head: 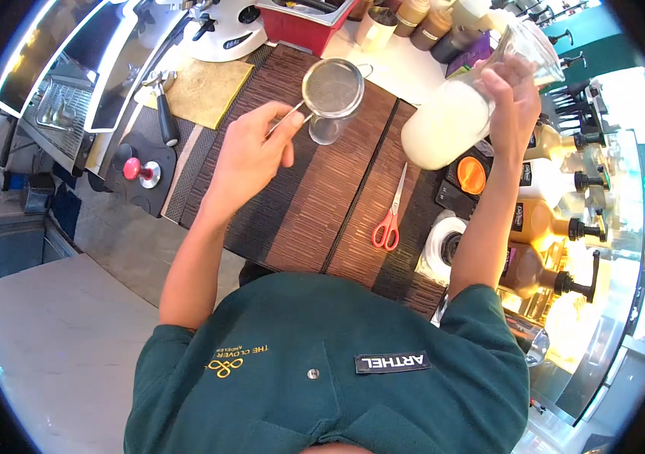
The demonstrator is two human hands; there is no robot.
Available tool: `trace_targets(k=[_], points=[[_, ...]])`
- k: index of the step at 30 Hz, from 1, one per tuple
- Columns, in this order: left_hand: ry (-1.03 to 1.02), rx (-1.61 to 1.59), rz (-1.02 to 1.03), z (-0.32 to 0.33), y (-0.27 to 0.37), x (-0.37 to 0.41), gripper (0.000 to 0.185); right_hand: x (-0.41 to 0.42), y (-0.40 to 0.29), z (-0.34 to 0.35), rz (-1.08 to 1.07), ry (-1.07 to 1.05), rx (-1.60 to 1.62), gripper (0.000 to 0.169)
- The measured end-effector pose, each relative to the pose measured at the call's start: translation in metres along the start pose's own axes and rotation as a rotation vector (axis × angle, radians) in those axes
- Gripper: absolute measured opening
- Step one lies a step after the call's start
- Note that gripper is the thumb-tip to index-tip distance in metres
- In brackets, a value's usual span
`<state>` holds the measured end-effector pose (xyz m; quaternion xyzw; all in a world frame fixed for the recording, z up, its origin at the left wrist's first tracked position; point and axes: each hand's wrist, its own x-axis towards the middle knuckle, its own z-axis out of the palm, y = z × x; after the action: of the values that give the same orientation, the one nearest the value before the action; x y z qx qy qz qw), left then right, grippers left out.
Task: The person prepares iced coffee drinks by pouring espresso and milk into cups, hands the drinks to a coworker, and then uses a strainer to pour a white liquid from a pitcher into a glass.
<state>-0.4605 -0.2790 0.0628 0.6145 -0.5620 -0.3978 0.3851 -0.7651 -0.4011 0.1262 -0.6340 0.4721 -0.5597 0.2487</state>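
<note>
My left hand [263, 150] grips the thin handle of a fine-mesh metal strainer [333, 88]. The strainer sits over the mouth of a clear drinking glass [325, 129], which stands on a brown striped placemat [305, 215]. My right hand [512, 108] is closed around the neck of a glass carafe [450, 122] partly filled with a creamy white liquid. The carafe is tilted, its flared mouth up at the right. In the mesh I see no liquid. Scissors with red handles [386, 230] lie on the mats between my forearms.
A portafilter [166, 116] rests near a yellow-edged cloth [209, 85]; a red-handled tamper [141, 172] sits on a dark mat. Several pump bottles [538, 224] line the right side. A tape roll [442, 241] and an orange cup [471, 175] are near my right forearm. A white grinder [226, 34] stands behind.
</note>
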Motion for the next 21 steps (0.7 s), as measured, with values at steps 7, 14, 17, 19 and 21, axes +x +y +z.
trace_targets(k=[7,14,17,19,21], points=[[-0.245,-0.212,-0.164,0.004,-0.004,0.019,0.033,-0.042,0.004,0.006,0.115,-0.245,-0.001,0.055],[-0.329,-0.038,-0.26,-0.008,0.015,0.019,0.037,-0.061,-0.003,0.025,0.214,-0.453,-0.116,0.05],[-0.311,0.031,-0.22,-0.009,0.013,0.021,0.037,-0.06,-0.005,0.029,0.17,-0.554,-0.265,0.05],[-0.288,0.108,-0.147,-0.008,0.008,0.024,0.036,-0.059,-0.007,0.031,0.13,-0.6,-0.293,0.052],[-0.267,0.141,-0.114,-0.006,0.005,0.025,0.036,-0.058,-0.011,0.033,0.089,-0.645,-0.321,0.054]])
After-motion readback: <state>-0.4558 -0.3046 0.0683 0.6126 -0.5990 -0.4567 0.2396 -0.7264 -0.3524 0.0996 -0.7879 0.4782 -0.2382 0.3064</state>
